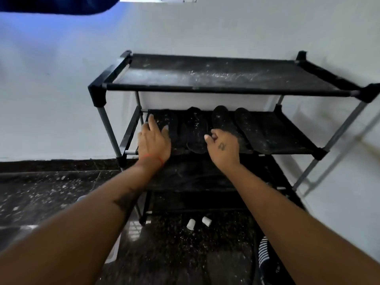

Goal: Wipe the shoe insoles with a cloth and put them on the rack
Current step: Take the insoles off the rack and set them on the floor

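Observation:
A black shoe rack (226,91) stands against the white wall. Its top shelf is dusted with white specks. Several dark, dusty insoles lie side by side on the second shelf (287,138). My left hand (154,140) rests flat with straight fingers on the leftmost insole (170,122). Beside it lies a second insole (196,130), untouched. My right hand (223,148) curls its fingers over the near end of the third insole (223,120). A fourth insole (251,128) lies to the right of it.
Lower shelves (195,177) of the rack sit below my hands. Two small white caps (190,224) lie on the dark speckled floor (51,194) in front of the rack. A striped fabric (263,254) shows at the bottom right.

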The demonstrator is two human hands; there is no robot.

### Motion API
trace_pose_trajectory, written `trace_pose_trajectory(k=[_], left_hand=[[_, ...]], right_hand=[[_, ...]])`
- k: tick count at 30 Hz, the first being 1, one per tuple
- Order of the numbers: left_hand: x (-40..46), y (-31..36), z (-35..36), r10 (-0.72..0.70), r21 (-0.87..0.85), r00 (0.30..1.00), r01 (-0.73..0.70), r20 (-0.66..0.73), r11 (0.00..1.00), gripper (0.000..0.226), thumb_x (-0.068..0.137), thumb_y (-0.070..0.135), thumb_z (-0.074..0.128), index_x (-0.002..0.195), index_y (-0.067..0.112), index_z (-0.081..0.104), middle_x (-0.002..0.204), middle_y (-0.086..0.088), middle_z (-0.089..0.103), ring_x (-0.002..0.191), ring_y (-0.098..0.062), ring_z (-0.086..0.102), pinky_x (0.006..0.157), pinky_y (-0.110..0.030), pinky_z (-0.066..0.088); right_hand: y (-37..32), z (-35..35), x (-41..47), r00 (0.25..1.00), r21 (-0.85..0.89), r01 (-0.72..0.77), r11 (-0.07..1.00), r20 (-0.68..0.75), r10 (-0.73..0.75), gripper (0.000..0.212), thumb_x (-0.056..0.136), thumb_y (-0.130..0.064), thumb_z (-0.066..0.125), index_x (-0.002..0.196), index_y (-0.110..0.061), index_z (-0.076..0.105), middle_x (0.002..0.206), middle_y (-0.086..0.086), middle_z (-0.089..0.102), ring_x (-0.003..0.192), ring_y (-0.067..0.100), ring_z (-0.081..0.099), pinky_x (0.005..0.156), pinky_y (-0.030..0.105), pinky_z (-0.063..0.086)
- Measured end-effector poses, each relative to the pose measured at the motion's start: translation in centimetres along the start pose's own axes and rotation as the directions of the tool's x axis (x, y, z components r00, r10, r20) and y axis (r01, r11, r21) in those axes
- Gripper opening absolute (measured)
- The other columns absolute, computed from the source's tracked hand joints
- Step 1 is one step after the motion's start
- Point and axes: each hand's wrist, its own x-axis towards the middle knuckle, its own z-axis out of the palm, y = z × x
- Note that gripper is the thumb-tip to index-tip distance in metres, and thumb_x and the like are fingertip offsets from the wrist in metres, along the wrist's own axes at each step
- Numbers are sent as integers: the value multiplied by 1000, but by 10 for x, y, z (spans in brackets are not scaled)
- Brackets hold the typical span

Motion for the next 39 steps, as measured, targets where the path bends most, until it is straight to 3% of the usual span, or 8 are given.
trace_pose_trajectory(k=[4,7,11,14,17,20,29,39], left_hand=[[28,-10,9,-197,63,974,190,111,980,45,96,26,46,130,-2,38,129,-27,51,121,-42,47,97,-41,37],[39,-12,12,-187,159,973,164,138,974,39,90,19,52,121,-4,52,124,-24,57,117,-38,52,92,-37,43],[48,-11,8,-214,127,961,194,174,973,33,87,14,54,115,-2,58,118,-19,60,112,-35,56,89,-36,46],[52,-16,3,-290,-80,932,313,217,946,24,84,10,55,105,2,64,101,-14,67,96,-31,65,86,-36,54],[46,-19,-7,-337,-436,896,436,288,788,18,86,0,52,95,12,61,106,-12,64,85,-27,64,64,-33,59],[25,-18,-18,-321,-620,892,453,320,640,26,89,-7,49,105,12,58,104,-11,60,75,-20,59,41,-19,51],[-75,-25,-64,-296,-742,857,515,423,430,29,90,-11,44,94,17,53,58,5,55,39,-5,47,37,-16,43],[-179,-107,-39,-338,-730,787,610,515,308,27,91,-8,48,96,18,55,78,-3,63,60,-17,51,45,-21,43]], right_hand=[[-10,18,28,968,-138,-207,969,113,223,21,90,-22,56,82,-4,64,102,15,65,95,27,61,71,25,39],[-9,30,43,955,-165,-274,947,67,288,30,82,-10,57,54,-14,45,86,11,62,89,28,64,65,27,43],[-9,32,54,929,-67,-357,932,79,361,4,83,-14,65,82,-11,62,103,10,65,97,26,62,70,27,46],[-5,27,57,903,109,-426,898,112,415,17,85,-14,64,101,-9,63,109,8,63,94,24,60,69,25,43],[-3,16,54,868,396,-496,773,193,458,14,84,-6,64,98,-8,66,109,8,64,96,23,61,82,28,51],[-5,-1,38,821,600,-564,568,337,461,12,86,3,58,90,-7,65,102,9,65,92,21,62,68,29,54],[7,-37,-52,790,602,-608,517,519,326,21,88,-1,57,105,-11,63,96,6,68,84,17,64,73,30,53],[62,-9,-141,677,434,-701,567,654,336,23,86,4,57,99,-14,64,91,4,70,83,17,65,68,28,52]])
